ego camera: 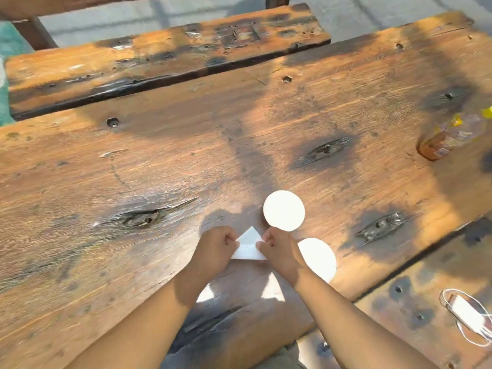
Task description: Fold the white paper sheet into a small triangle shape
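1. Weathered wooden table (239, 145) in patchy sunlight, outdoors; two white paper discs (283, 210) lie just beyond and beside the right hand.
2. White paper (248, 246), already a small triangle, lies flat between both hands, tip pointing away from the person.
3. Left hand (215, 247) pinches its left edge; right hand (277, 246) pinches the right edge.
4. Both hands sit equally near; the base runs left to right between them, so any further fold likely turns on that line.

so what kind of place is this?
Probably an outdoor seating spot: a weathered plank table with a matching bench, hard sunlight, and pavement beyond.
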Demonstrator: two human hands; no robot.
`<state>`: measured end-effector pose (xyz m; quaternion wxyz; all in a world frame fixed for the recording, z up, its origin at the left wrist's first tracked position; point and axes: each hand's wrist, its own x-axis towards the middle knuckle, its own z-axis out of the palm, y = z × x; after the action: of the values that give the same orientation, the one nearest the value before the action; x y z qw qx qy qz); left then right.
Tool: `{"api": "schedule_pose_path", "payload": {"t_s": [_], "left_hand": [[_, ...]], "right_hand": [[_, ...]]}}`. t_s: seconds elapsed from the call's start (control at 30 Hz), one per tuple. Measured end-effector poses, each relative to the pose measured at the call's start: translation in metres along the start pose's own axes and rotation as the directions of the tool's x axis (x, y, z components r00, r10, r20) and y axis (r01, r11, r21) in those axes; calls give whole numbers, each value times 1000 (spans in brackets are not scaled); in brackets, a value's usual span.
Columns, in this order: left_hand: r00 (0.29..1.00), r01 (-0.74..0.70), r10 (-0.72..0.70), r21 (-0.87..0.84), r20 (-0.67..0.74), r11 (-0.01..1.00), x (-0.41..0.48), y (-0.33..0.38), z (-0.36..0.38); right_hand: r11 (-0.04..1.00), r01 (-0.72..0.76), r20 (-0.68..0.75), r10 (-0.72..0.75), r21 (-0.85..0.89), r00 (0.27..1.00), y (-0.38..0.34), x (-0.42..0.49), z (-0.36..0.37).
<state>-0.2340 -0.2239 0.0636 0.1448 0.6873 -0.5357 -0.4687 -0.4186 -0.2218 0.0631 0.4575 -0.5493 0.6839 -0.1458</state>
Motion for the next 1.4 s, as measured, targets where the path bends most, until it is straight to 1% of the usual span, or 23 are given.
{"api": "schedule_pose_path", "payload": {"t_s": [0.03,0.1,0.2,0.27,0.4,0.47,0.6,0.73,0.97,1.07,1.17,1.23,1.33,1.4], "left_hand": [[1000,7,-7,4,7,1000,4,-5,3],[1000,19,-19,6,17,1000,10,-12,8],[999,32,-32,-15,23,999,16,-19,14],[999,32,-32,8,38,999,18,-25,22],[995,95,-96,51,31,994,19,-33,38],[994,106,-107,54,21,993,19,-35,44],[994,105,-106,121,5,987,24,-42,48],[997,51,-64,229,47,972,31,-50,51],[999,1,-10,186,45,983,33,-56,54],[996,-45,26,236,85,971,30,-59,53],[992,-105,80,303,93,947,25,-58,52],[992,-115,87,339,96,934,23,-58,52],[995,-72,40,381,90,922,23,-54,53],[998,-29,5,385,63,922,22,-49,51]], "right_hand": [[999,-29,15,29,16,999,5,2,5],[998,-61,27,61,-13,998,15,8,14],[992,-114,21,115,-46,993,26,17,24],[988,-140,11,140,-59,990,33,22,29],[992,-119,-10,119,-51,993,43,24,34],[991,-93,-21,92,-96,996,47,28,36],[979,-72,-21,69,-193,997,45,35,42],[966,-62,-18,59,-249,998,40,36,44],[946,-71,-25,67,-315,997,40,39,45],[938,-47,-20,42,-343,999,41,40,46],[905,14,-12,-21,-426,1000,43,39,47],[857,35,-30,-58,-514,998,43,40,48],[788,47,-44,-94,-614,995,40,40,50],[762,41,-42,-89,-647,995,37,37,49]]}}
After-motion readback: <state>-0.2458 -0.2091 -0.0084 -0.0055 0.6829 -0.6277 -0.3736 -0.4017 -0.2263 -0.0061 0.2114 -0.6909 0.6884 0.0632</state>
